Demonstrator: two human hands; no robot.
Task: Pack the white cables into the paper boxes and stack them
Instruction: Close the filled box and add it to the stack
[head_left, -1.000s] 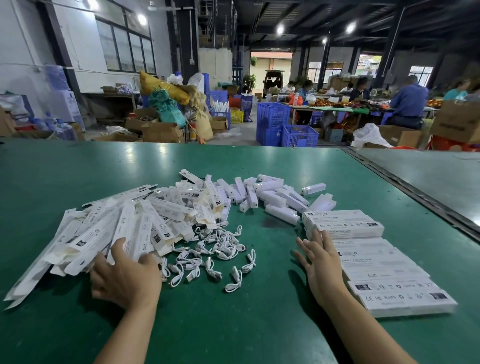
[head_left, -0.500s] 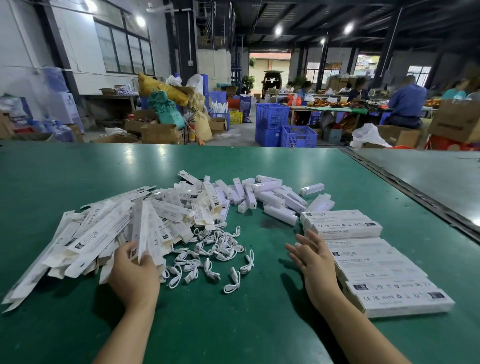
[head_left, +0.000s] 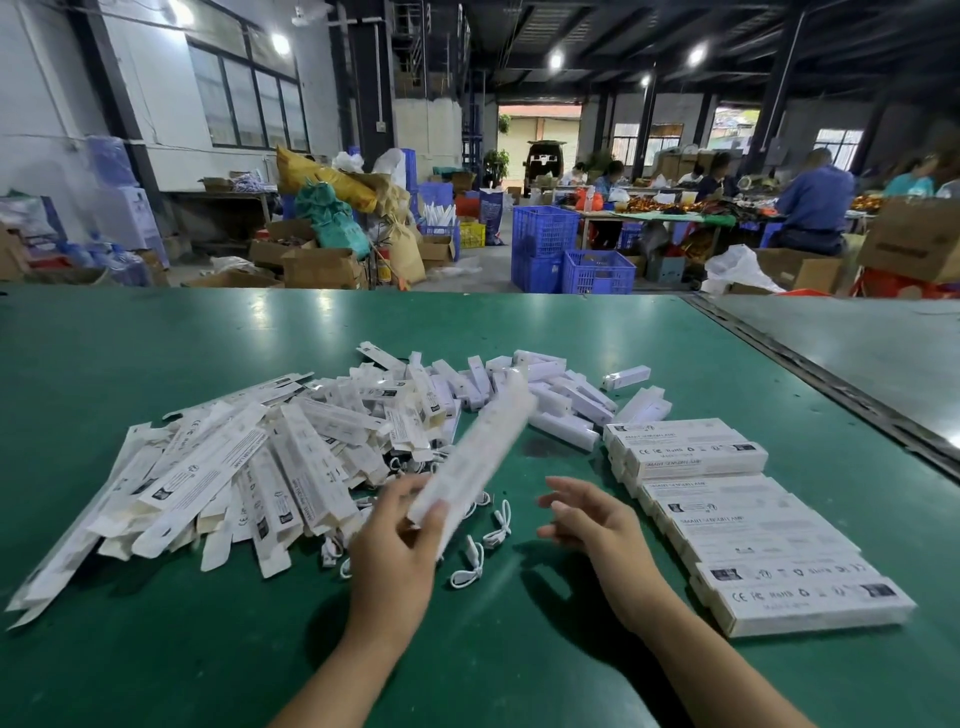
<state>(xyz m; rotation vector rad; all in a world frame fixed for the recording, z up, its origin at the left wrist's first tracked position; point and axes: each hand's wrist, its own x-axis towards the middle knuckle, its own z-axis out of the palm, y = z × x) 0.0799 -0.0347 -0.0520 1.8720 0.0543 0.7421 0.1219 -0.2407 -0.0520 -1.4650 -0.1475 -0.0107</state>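
1. In the lower centre of the frame, the left hand (head_left: 395, 545) held one flattened paper box (head_left: 472, 457) by its near end. Its grip was clenched round that box, which slanted up toward the upper right and showed only as a blur.
2. Just right of it, the right hand (head_left: 587, 519) hovered over the green worktop (head_left: 156, 675), palm turned inward and fingers loosely spread toward the box. Its grip was released and held nothing.
3. The white cables (head_left: 488, 540) lay scattered on the worktop between the two hands and just beyond them, partly hidden behind the left hand. Neither hand held one.
4. The step in hand looked like readying a fresh box for filling (the heap of flat boxes (head_left: 249, 467) lay just beside it, at the left of the frame).
5. The next move probably called for the right hand to meet the box's free end and open it into a sleeve. One cable would then be picked from the scatter and slid inside. The card looked thin, so a hard squeeze could crease it.
6. The packed boxes (head_left: 753, 525) lay in an overlapping row at the right of the frame, close to the right forearm. That seemed the likely place for the finished box to join the stack.
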